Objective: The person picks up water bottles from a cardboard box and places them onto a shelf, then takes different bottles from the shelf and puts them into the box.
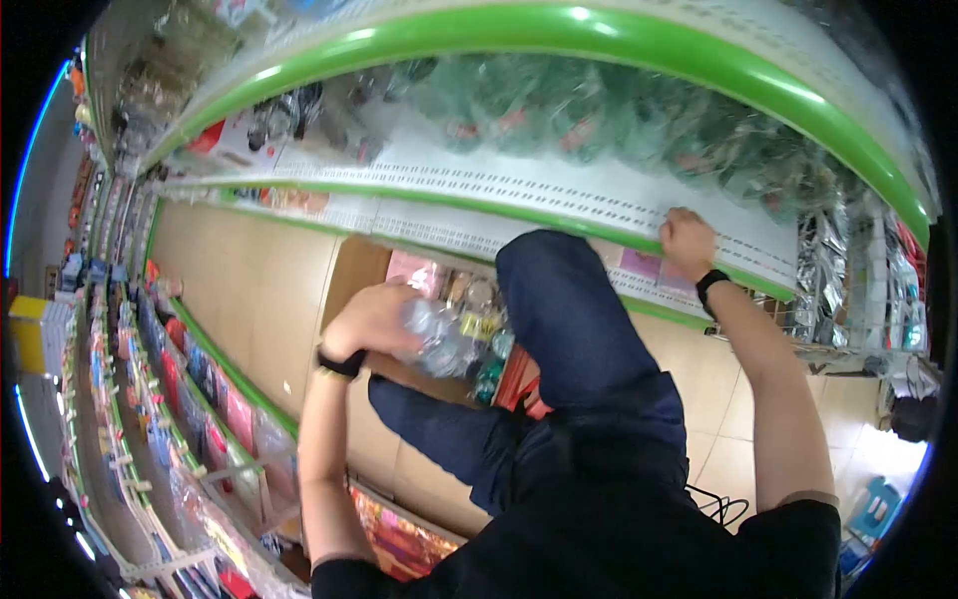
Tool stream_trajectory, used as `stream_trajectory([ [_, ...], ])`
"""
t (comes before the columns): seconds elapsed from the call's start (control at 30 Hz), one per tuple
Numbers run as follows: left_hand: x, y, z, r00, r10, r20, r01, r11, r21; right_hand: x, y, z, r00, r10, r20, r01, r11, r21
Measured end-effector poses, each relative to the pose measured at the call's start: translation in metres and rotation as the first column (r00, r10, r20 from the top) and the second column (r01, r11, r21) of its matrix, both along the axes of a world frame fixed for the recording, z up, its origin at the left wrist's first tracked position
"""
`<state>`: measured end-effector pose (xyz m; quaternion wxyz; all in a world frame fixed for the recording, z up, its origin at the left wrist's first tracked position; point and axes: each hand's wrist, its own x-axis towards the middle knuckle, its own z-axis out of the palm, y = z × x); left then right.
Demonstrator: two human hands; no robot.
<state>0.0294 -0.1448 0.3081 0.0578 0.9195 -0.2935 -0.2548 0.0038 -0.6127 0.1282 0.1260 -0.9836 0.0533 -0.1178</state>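
Note:
My left hand (377,321) reaches over an open cardboard box (356,275) on the floor, its fingers around a clear plastic-wrapped item (436,337). Other wrapped goods (483,296) and green items (489,379) lie in the box. My right hand (689,243) rests on the green front edge of a white perforated shelf (639,205), its fingers curled over; whether it holds anything is hidden. Green plastic-wrapped packages (574,115) stand in a row farther back on that shelf.
A curved green rail (559,28) runs above the shelf. My knees flank the box's near side. Metallic packets (823,270) hang at the right. Stocked shelves (215,399) line the left, and a blue stool (875,507) stands at lower right.

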Motion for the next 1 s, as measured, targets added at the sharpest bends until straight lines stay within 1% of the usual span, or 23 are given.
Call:
stream_trajectory([
  [0.07,-0.014,-0.025,0.08,0.994,-0.046,0.103,0.064,0.983,-0.175,-0.001,-0.002,-0.006,1.0,-0.005,0.002,0.005,1.0,-0.001],
  [0.13,-0.035,-0.052,0.159,0.979,0.055,0.195,-0.021,0.985,-0.17,-0.003,0.0,0.002,0.998,-0.032,-0.059,0.036,0.997,0.068],
  [0.2,-0.049,-0.06,0.217,0.949,0.146,0.281,-0.046,0.941,-0.336,-0.003,0.0,-0.006,1.0,-0.029,-0.002,0.029,0.998,0.048],
  [0.27,-0.059,-0.061,0.261,0.893,0.187,0.41,0.054,0.858,-0.511,-0.005,0.0,0.0,0.999,-0.011,0.046,0.007,0.997,0.075],
  [0.3,-0.06,-0.072,0.272,0.843,0.204,0.498,0.204,0.736,-0.646,-0.005,-0.001,-0.004,0.997,-0.01,0.071,0.004,0.997,0.075],
  [0.33,-0.057,-0.083,0.282,0.786,0.239,0.57,0.356,0.579,-0.734,-0.006,0.0,-0.005,0.998,-0.027,0.059,0.024,0.999,0.047],
  [0.37,-0.056,-0.095,0.295,0.639,0.416,0.647,0.389,0.551,-0.738,-0.006,-0.001,-0.003,0.998,-0.017,0.061,0.015,0.999,0.048],
  [0.4,-0.053,-0.105,0.305,0.462,0.576,0.675,0.421,0.527,-0.738,-0.007,-0.001,-0.002,0.998,-0.008,0.059,0.005,0.999,0.052],
  [0.43,-0.042,-0.108,0.313,0.736,0.345,0.583,0.526,0.251,-0.813,-0.008,-0.001,-0.003,0.997,-0.023,0.074,0.02,0.999,0.049],
  [0.47,-0.036,-0.116,0.314,0.731,0.336,0.594,0.543,0.241,-0.804,-0.008,-0.001,-0.004,0.998,-0.015,0.061,0.013,0.999,0.044],
  [0.53,-0.042,-0.195,0.317,0.715,0.418,0.561,0.522,0.215,-0.825,-0.007,-0.002,-0.005,0.998,-0.021,0.063,0.019,0.999,0.035],
  [0.6,-0.052,-0.266,0.31,0.633,0.386,0.671,0.641,0.224,-0.734,-0.008,-0.002,-0.005,0.998,-0.002,0.068,-0.002,0.998,0.065],
  [0.63,-0.048,-0.286,0.307,0.641,0.299,0.707,0.673,0.225,-0.705,-0.008,-0.003,-0.004,0.997,-0.01,0.08,0.005,0.998,0.058],
  [0.67,-0.043,-0.303,0.304,0.642,0.21,0.738,0.703,0.225,-0.675,-0.009,-0.003,-0.002,0.998,0.0,0.07,-0.004,0.998,0.069],
  [0.73,-0.038,-0.336,0.298,0.6,0.158,0.784,0.738,0.269,-0.619,-0.011,-0.003,0.001,0.998,0.002,0.065,-0.007,0.997,0.076],
  [0.77,-0.033,-0.35,0.296,0.613,0.126,0.78,0.736,0.269,-0.622,-0.012,-0.003,0.002,0.997,0.012,0.074,-0.019,0.996,0.09],
  [0.8,-0.029,-0.366,0.295,0.592,0.144,0.793,0.749,0.265,-0.607,-0.012,-0.004,0.003,0.996,0.022,0.083,-0.031,0.994,0.104],
  [0.87,-0.014,-0.394,0.295,0.642,0.199,0.74,0.714,0.196,-0.672,-0.012,-0.004,0.002,0.996,0.024,0.084,-0.034,0.993,0.112],
  [0.9,-0.01,-0.405,0.299,0.641,0.201,0.741,0.717,0.19,-0.671,-0.012,-0.003,0.002,0.996,0.021,0.088,-0.031,0.993,0.114],
  [0.97,-0.003,-0.422,0.307,0.677,0.177,0.714,0.66,0.284,-0.696,-0.012,-0.004,0.002,0.993,0.019,0.117,-0.033,0.993,0.113],
  [1.0,0.002,-0.43,0.31,0.676,0.183,0.714,0.661,0.276,-0.697,-0.012,-0.004,0.0,0.993,0.019,0.119,-0.031,0.994,0.103],
])
